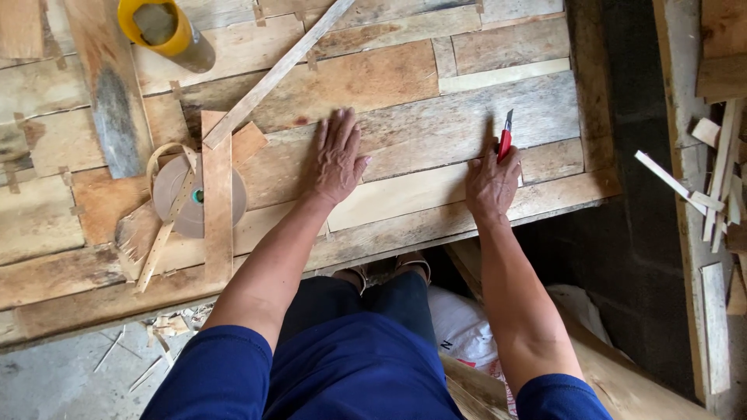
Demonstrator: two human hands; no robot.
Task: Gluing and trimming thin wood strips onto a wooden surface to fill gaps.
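My left hand (338, 155) lies flat, fingers spread, on a sheet of patched wood veneer (405, 101) that covers the low work surface. My right hand (490, 183) grips a red utility knife (506, 138) with its blade pointing away from me and its tip against the veneer, near the sheet's right side. The two hands are about a forearm's width apart. My knees in dark blue cloth show below the front edge.
A roll of brown tape (194, 198) with thin wood strips across it lies at the left. A yellow-rimmed roll (159, 27) stands at the back left. A long wooden slat (276, 74) lies diagonally. Loose veneer scraps (716, 187) pile at the right.
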